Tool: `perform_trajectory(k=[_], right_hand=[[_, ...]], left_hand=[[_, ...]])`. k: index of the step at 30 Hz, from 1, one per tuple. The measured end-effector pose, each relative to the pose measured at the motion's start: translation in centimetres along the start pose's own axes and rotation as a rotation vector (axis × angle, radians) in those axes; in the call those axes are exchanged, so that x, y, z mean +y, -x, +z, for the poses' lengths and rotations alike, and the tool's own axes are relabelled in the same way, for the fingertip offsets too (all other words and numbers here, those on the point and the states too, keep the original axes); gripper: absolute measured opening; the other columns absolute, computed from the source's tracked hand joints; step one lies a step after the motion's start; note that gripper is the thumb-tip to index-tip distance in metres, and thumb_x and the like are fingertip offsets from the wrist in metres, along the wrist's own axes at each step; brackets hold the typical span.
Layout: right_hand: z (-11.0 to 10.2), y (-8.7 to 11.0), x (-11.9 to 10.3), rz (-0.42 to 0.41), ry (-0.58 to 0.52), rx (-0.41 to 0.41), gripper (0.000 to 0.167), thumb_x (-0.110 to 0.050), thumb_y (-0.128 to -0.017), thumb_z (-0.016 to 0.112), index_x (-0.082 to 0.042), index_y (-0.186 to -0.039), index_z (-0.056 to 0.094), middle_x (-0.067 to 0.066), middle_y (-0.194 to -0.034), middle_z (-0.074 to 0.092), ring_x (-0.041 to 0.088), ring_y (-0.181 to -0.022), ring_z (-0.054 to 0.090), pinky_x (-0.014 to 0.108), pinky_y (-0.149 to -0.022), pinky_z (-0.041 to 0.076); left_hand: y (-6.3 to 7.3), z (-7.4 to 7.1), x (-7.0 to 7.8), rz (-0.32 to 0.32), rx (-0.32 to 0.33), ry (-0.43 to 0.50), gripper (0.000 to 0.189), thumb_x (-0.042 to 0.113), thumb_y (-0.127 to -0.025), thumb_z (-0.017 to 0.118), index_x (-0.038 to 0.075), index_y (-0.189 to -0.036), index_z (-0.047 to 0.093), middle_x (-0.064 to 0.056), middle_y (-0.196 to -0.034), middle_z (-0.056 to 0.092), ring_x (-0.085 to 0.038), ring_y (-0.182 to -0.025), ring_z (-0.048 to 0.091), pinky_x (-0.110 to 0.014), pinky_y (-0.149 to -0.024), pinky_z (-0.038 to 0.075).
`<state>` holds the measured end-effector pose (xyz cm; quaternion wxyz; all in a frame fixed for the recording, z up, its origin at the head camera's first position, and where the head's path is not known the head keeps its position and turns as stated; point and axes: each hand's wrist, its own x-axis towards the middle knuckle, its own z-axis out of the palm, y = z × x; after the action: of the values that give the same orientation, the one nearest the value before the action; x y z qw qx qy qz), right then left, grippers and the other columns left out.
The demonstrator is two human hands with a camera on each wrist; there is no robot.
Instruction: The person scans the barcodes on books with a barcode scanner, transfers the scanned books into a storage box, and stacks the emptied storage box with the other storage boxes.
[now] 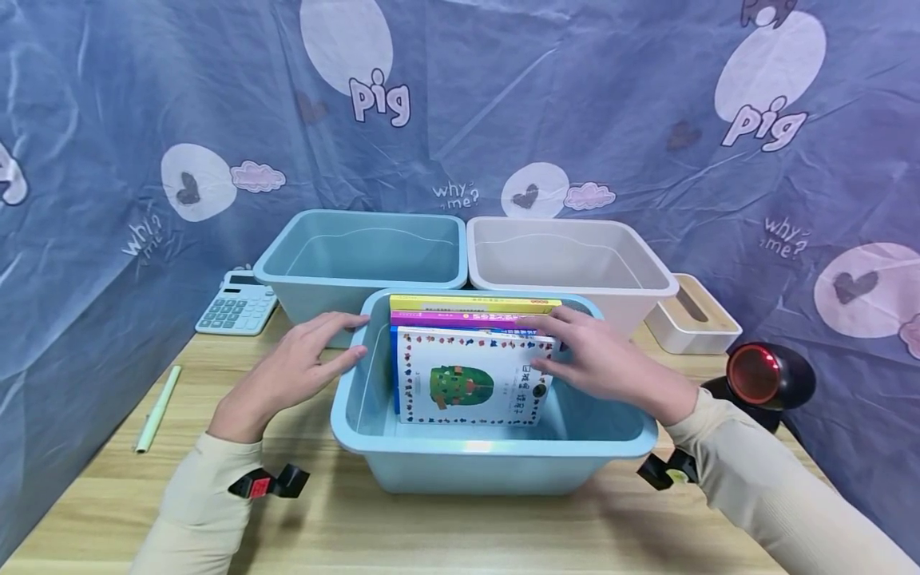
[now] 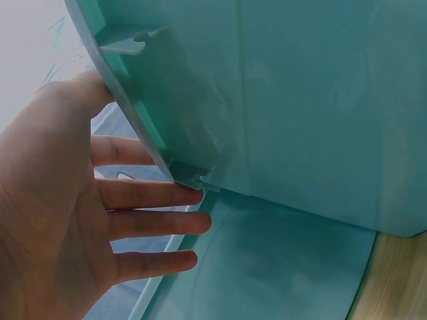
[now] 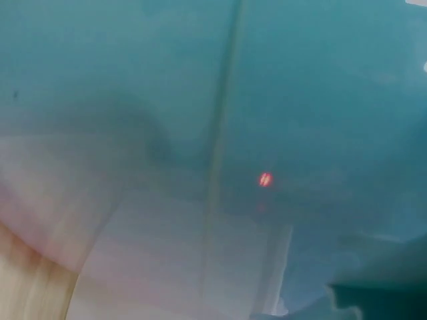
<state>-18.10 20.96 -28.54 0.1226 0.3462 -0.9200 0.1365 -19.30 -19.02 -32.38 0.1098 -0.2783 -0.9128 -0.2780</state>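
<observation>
A light blue bin [image 1: 496, 471] stands in the front middle of the table. Several thin books are upright inside it: a white book [image 1: 460, 395] with a green figure on its cover faces me, with blue, pink and yellow spines behind. My left hand [image 1: 291, 371] is at the bin's left rim, thumb and fingers spread; the left wrist view shows this hand [image 2: 67, 193] with its fingers nearly straight against the rim. My right hand [image 1: 596, 351] rests at the books' upper right corner, thumb by the white cover, fingers over the tops. The right wrist view shows only the bin's wall [image 3: 133, 67].
Behind stand another blue bin [image 1: 359, 283] and a white bin [image 1: 575, 291]. A calculator [image 1: 237, 307] and a light green pen [image 1: 158, 409] lie at left. At right are a white box with a wooden lid [image 1: 697, 331] and a black device with a red round face [image 1: 769, 375].
</observation>
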Motion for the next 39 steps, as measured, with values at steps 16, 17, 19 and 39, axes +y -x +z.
perform_trajectory(k=[16, 17, 19, 39], right_hand=[[0.6, -0.8, 0.3, -0.169, -0.113, -0.188, 0.061, -0.004, -0.092, 0.070, -0.018, -0.149, 0.052, 0.004, -0.108, 0.075, 0.002, -0.063, 0.048, 0.019, -0.057, 0.043], [0.5, -0.7, 0.2, -0.179, -0.117, -0.182, 0.060, -0.004, -0.092, 0.070, -0.017, -0.148, 0.053, 0.002, -0.104, 0.075, 0.001, -0.063, 0.047, 0.019, -0.056, 0.043], [0.5, -0.6, 0.2, -0.205, -0.126, -0.160, 0.059, -0.003, -0.092, 0.069, -0.016, -0.147, 0.054, 0.000, -0.096, 0.074, 0.001, -0.063, 0.047, 0.019, -0.056, 0.043], [-2.2, 0.6, -0.1, -0.546, -0.200, 0.463, 0.035, -0.015, -0.101, 0.059, -0.002, -0.133, 0.065, 0.012, -0.093, 0.075, 0.011, -0.070, 0.063, 0.014, -0.054, 0.042]], left_hand=[[-0.2, 0.1, 0.0, -0.014, -0.002, 0.014, 0.046, 0.032, -0.099, 0.063, 0.008, -0.138, 0.057, -0.013, -0.139, 0.061, -0.033, -0.132, 0.055, -0.057, -0.109, 0.043], [-0.2, 0.1, 0.0, -0.015, -0.004, 0.016, 0.045, 0.032, -0.099, 0.063, 0.008, -0.138, 0.057, -0.013, -0.140, 0.061, -0.033, -0.132, 0.055, -0.057, -0.109, 0.043], [-0.1, 0.1, 0.0, -0.014, -0.007, 0.017, 0.045, 0.032, -0.100, 0.062, 0.008, -0.138, 0.057, -0.013, -0.140, 0.061, -0.034, -0.133, 0.055, -0.057, -0.109, 0.043], [-0.2, 0.3, -0.1, -0.012, -0.009, 0.031, 0.041, 0.031, -0.101, 0.061, 0.010, -0.136, 0.057, -0.013, -0.140, 0.061, -0.034, -0.132, 0.056, -0.058, -0.106, 0.046]])
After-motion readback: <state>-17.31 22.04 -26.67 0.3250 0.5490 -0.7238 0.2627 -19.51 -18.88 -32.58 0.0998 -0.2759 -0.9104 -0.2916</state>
